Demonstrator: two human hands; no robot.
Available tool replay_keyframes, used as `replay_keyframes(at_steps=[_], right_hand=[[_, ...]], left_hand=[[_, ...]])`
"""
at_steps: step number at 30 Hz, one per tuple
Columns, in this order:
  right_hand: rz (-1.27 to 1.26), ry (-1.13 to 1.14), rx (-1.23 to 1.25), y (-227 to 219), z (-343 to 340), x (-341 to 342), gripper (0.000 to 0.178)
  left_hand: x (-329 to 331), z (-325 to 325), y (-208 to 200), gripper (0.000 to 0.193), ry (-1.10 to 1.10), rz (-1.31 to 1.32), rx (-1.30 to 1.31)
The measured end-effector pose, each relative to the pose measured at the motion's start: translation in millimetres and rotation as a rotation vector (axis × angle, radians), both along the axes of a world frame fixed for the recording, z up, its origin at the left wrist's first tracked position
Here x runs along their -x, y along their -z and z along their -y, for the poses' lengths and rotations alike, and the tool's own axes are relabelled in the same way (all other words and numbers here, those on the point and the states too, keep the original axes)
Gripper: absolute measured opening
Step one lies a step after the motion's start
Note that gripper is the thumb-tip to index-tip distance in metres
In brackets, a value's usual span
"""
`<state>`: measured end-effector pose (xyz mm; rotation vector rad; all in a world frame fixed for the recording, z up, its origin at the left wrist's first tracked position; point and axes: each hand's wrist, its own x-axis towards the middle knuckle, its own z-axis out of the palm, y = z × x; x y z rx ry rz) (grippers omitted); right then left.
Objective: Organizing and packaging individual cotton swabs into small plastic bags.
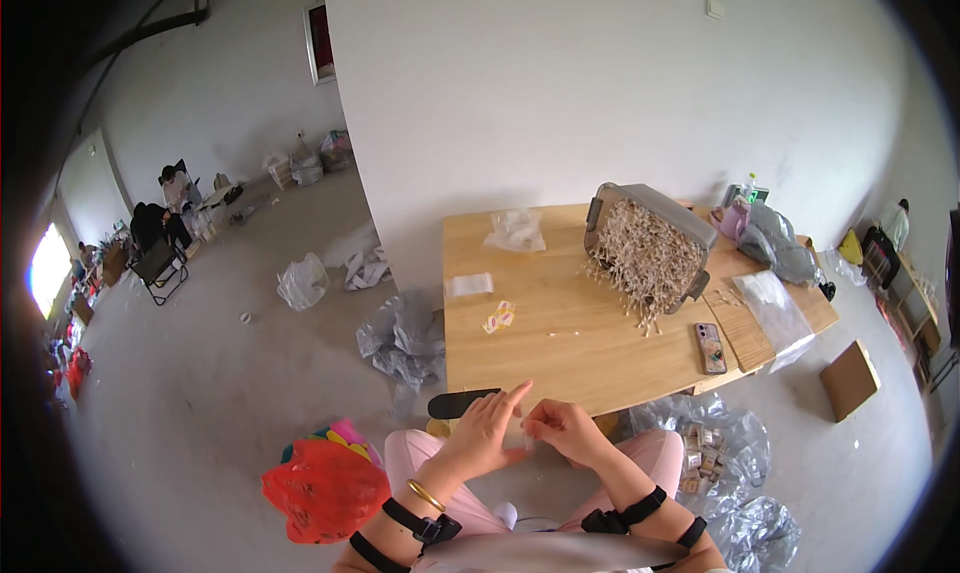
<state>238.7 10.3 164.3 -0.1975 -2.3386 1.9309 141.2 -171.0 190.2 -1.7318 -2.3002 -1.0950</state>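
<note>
Both my hands are close together in front of the table's near edge, above my lap. My left hand (484, 435) is held with its fingers stretched out. My right hand (566, 431) is closed in a pinch on a faint translucent piece, which looks like a small clear plastic bag (524, 439); most of it is hidden. On the wooden table (540, 373), a grey plastic bin (640, 193) lies tipped on its side, with a mass of cotton swabs (645, 258) spilling from it toward me. A loose cotton swab (563, 334) lies nearer me, beside several yellow-and-white labels (499, 316).
A stack of clear bags (470, 284) and a crumpled bag (516, 231) lie on the table's left; a phone (710, 348) lies right. A black flat object (460, 403) juts at the near edge. A red bag (325, 491) and a bag of small packs (705, 458) flank my legs.
</note>
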Motion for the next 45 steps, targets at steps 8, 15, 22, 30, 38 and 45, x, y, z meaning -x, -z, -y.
replay_keyframes(at_steps=[8,15,22,30,38,45], right_hand=[[0.128,0.036,-0.05,-8,8,0,0.017],[0.052,0.008,-0.039,27,23,14,0.016],[0.194,0.008,-0.085,67,11,8,0.022],[0.273,0.04,-0.008,94,-9,-1,0.021],[0.332,0.088,0.054,110,-25,-5,0.021],[0.364,0.095,0.051,126,-23,2,0.02]], left_hand=[[0,15,-2,0.066,-0.077,-0.029,-0.001],[11,32,27,0.055,-0.073,0.129,-0.096],[80,92,99,0.058,-0.36,0.208,0.046],[137,131,167,0.063,-0.489,0.092,0.358],[159,112,181,0.066,-0.413,0.221,0.342],[167,99,183,0.069,-0.318,0.294,0.329]])
